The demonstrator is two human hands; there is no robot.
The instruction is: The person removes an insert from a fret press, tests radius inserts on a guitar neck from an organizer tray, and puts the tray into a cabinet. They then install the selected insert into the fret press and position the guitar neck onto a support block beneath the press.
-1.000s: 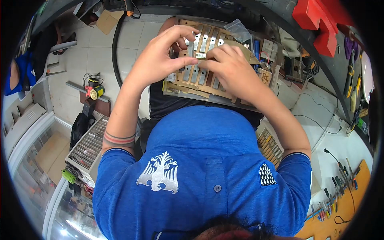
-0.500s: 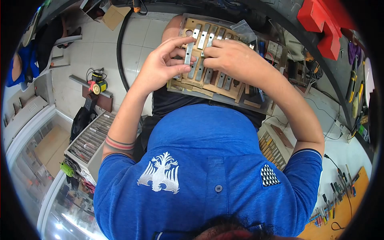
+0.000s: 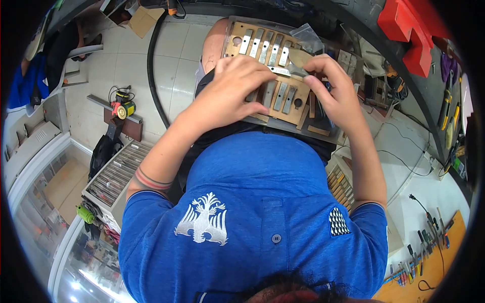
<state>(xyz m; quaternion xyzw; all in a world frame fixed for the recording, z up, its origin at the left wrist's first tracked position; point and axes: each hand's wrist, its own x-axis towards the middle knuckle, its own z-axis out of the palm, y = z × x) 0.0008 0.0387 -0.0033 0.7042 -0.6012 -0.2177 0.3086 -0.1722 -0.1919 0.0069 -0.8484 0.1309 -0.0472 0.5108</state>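
Note:
A wooden board (image 3: 303, 96) lies across the lap, with several flat metal bars (image 3: 265, 46) set in two rows on it. One metal bar (image 3: 279, 70) with a dark hole is turned crosswise between the hands, above the board. My right hand (image 3: 333, 91) pinches at its right end with thumb and fingers; the exact grip is partly hidden. My left hand (image 3: 235, 88) arches over the board's left part, fingertips near the bar's left end and thumb held apart below. It covers part of the lower row. A yellowish rounded flat piece (image 3: 299, 58) shows beside the right fingers.
A clear plastic bag (image 3: 308, 34) sits at the board's far edge. Wood strips (image 3: 317, 130) lie along its near right side. A grinder-like tool (image 3: 124, 108) stands on the left floor near a tray of metal rods (image 3: 118, 171). Hand tools (image 3: 422, 255) line the lower right.
The bar my left hand held lengthwise is now crosswise, further right. My left hand has moved right and opened its thumb; my right hand has drawn back to the right side.

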